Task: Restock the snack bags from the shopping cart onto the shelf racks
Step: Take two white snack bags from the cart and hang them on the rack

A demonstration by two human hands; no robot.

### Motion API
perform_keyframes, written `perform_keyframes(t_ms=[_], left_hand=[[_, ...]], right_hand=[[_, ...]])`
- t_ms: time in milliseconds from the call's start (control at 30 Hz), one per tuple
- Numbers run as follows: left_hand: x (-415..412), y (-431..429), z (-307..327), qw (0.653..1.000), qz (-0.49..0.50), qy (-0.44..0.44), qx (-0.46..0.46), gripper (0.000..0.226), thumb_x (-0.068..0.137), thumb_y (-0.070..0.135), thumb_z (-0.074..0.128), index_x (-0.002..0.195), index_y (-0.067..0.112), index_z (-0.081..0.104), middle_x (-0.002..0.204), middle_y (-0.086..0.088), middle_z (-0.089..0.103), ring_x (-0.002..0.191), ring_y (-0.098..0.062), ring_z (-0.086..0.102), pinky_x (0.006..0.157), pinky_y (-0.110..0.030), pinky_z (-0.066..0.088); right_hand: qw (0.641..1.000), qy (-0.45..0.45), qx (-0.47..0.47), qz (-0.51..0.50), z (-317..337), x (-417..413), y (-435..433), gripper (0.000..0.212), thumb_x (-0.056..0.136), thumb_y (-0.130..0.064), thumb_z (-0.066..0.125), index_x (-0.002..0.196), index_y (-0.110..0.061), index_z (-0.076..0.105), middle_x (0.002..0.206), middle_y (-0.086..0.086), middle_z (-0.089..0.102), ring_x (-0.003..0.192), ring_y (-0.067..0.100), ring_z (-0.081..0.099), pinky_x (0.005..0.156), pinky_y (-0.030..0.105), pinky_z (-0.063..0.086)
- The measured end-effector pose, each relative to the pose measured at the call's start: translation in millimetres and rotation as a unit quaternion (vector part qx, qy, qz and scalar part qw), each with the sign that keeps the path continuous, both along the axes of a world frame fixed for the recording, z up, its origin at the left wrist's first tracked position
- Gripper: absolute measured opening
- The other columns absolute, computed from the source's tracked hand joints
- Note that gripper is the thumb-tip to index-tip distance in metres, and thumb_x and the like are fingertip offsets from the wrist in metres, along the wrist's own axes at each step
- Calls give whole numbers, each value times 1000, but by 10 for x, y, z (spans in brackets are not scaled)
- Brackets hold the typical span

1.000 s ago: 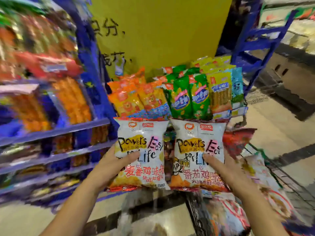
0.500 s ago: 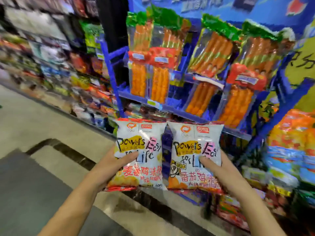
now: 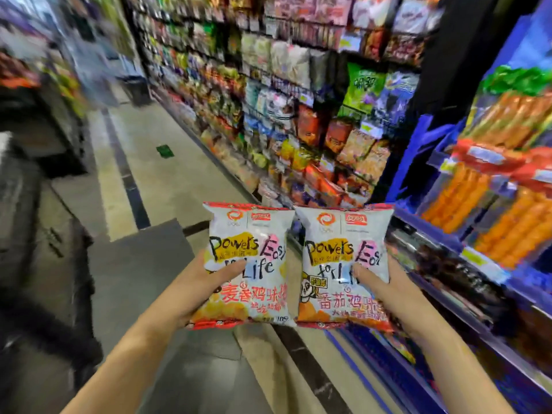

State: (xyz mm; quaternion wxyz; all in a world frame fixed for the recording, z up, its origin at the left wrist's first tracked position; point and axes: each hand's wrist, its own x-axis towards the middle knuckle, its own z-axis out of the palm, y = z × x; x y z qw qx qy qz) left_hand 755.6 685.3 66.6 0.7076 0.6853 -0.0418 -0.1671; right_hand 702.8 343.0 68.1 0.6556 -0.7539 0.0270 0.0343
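I've swung to the shelves (image 3: 298, 121), left hand (image 3: 194, 291) still gripping the left bag (image 3: 248, 234), right hand (image 3: 388, 294) the right bag (image 3: 340, 234); shelving next

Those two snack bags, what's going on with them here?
A person stands in a shop aisle and holds two white snack bags upright, side by side. The left hand grips the left bag and the right hand grips the right bag. A blue rack of orange packs is close on the right, with long stocked shelves beyond. Neither bag is on a shelf yet.
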Motion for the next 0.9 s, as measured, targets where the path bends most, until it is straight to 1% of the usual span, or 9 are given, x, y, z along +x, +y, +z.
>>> perform_keyframes(t_ms=[100, 133, 267, 400, 567, 633, 700, 833, 900], left_hand=[[238, 267, 60, 1000, 27, 5, -4, 49, 97, 21, 68, 142, 31, 50, 128, -4, 73, 115, -31, 72, 98, -52, 56], [338, 336, 63, 999, 34, -1, -7, 51, 98, 21, 67, 144, 28, 49, 132, -6, 71, 118, -33, 70, 101, -56, 53], [818, 495, 106, 998, 67, -11, 5, 51, 99, 22, 65, 147, 27, 47, 135, -8, 69, 120, -35, 68, 104, -59, 51], [1459, 475, 173, 992, 120, -26, 43, 49, 96, 31, 68, 143, 29, 51, 127, -3, 73, 113, -29, 73, 102, -57, 53], [2175, 370, 297, 989, 141, -17, 33, 46, 95, 35, 69, 138, 23, 57, 123, -6, 75, 109, -31, 74, 102, -56, 53], [2443, 382, 311, 989, 147, -11, 19, 54, 93, 42, 75, 139, 21, 57, 125, -8, 74, 111, -34, 73, 103, -56, 52], [2694, 381, 345, 988, 156, -5, 19, 57, 90, 43, 77, 138, 19, 58, 123, -8, 75, 110, -33, 73, 102, -55, 53], [3215, 417, 449, 984, 177, -20, 25, 46, 90, 33, 69, 134, 22, 60, 116, -5, 78, 103, -29, 76, 91, -47, 59], [3504, 483, 474, 983, 177, -30, 22, 44, 91, 32, 70, 133, 24, 59, 117, -4, 77, 104, -30, 76, 92, -49, 59]], right_hand=[[999, -14, -8, 34, 78, 539, 270, 46, 94, -34, 66, 136, -46, 50, 113, -30, 73, 102, -5, 71, 77, 12, 56], [999, -17, -13, 46, 86, 727, 325, 45, 94, -35, 65, 134, -48, 50, 111, -33, 72, 99, -9, 70, 72, 10, 54], [996, -23, -7, 82, 87, 1535, 495, 50, 91, -40, 69, 138, -48, 51, 122, -24, 72, 108, -2, 70, 84, 21, 55], [994, -28, 2, 105, 49, 2406, 481, 54, 86, -49, 72, 135, -53, 51, 124, -26, 70, 111, -1, 69, 96, 33, 52], [991, -37, 2, 125, 189, 3343, 427, 43, 92, -40, 70, 124, -59, 48, 109, -45, 66, 97, -22, 63, 85, 14, 50], [990, -37, 8, 137, 238, 3653, 425, 52, 91, -41, 71, 137, -53, 49, 126, -28, 69, 112, -4, 68, 94, 28, 53], [989, -41, 22, 140, 272, 3930, 435, 58, 88, -41, 72, 142, -44, 51, 128, -18, 71, 115, 7, 69, 98, 36, 54], [989, -32, 26, 144, 331, 4455, 511, 68, 81, -56, 80, 142, -41, 53, 128, -14, 72, 117, 12, 70, 100, 42, 52], [990, -34, 22, 135, 358, 4721, 583, 62, 80, -53, 77, 137, -43, 56, 124, -16, 73, 113, 9, 71, 99, 41, 52]])
